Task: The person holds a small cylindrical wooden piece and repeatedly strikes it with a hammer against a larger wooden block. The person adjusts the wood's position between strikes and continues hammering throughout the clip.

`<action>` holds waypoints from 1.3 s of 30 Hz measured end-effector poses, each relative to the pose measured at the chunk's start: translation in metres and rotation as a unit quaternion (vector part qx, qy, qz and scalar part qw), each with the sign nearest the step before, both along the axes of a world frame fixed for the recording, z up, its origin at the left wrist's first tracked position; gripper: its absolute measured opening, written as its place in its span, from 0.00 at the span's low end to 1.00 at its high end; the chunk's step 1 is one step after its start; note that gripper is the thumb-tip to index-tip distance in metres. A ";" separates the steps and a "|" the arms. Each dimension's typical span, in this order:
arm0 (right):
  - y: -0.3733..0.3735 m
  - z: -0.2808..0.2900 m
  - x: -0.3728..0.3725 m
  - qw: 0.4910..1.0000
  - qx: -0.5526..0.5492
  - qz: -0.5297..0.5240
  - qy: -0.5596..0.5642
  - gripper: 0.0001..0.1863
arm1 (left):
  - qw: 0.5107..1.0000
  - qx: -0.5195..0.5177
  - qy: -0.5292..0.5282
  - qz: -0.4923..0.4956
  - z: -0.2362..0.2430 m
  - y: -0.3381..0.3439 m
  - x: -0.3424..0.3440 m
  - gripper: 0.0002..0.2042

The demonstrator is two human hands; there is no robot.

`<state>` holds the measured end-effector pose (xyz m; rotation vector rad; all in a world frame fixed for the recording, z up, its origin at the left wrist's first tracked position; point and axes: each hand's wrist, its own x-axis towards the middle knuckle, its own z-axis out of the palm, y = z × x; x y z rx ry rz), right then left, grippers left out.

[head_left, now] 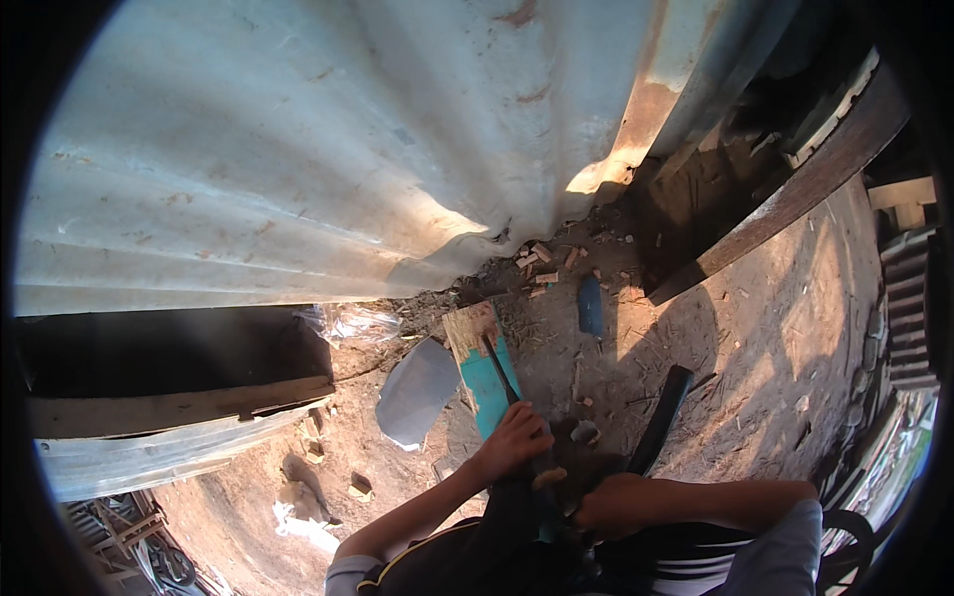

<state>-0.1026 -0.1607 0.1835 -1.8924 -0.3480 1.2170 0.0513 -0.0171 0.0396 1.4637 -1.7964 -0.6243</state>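
Note:
My left hand point(515, 437) is closed round a long dark bar-like tool point(503, 372). Its narrow far end lies over a board point(486, 382) with worn turquoise paint and a bare wooden end. Close to my body, my right hand point(603, 504) is curled, its fingers turned inward and in shadow. What it holds, if anything, I cannot make out. Between my hands shows a small tan piece point(549, 478), perhaps wood. A grey flat sheet point(415, 392) lies to the left of the board.
Corrugated metal sheeting point(328, 149) rises ahead of me. A dark trough-like box point(179, 358) stands at left. Wood chips and brick-coloured blocks point(537, 260) litter the dirt floor, with a blue piece point(590, 304). A black curved strip point(661, 419) and a long beam point(785, 209) are at right.

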 end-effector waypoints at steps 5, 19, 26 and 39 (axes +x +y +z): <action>-0.020 0.007 -0.003 0.998 -0.035 -0.053 -0.020 0.10 | 0.999 0.012 0.041 0.024 0.019 -0.002 0.001 0.13; -0.043 0.012 0.002 0.976 -0.117 -0.139 -0.118 0.13 | 0.991 -0.007 0.115 0.062 0.046 -0.001 0.015 0.13; -0.036 0.015 0.001 0.985 -0.108 -0.096 -0.098 0.12 | 0.992 -0.004 0.113 0.062 0.041 -0.001 0.012 0.13; -0.016 0.022 0.020 0.997 -0.043 -0.056 -0.022 0.10 | 0.993 -0.007 0.109 0.051 0.030 -0.006 0.000 0.12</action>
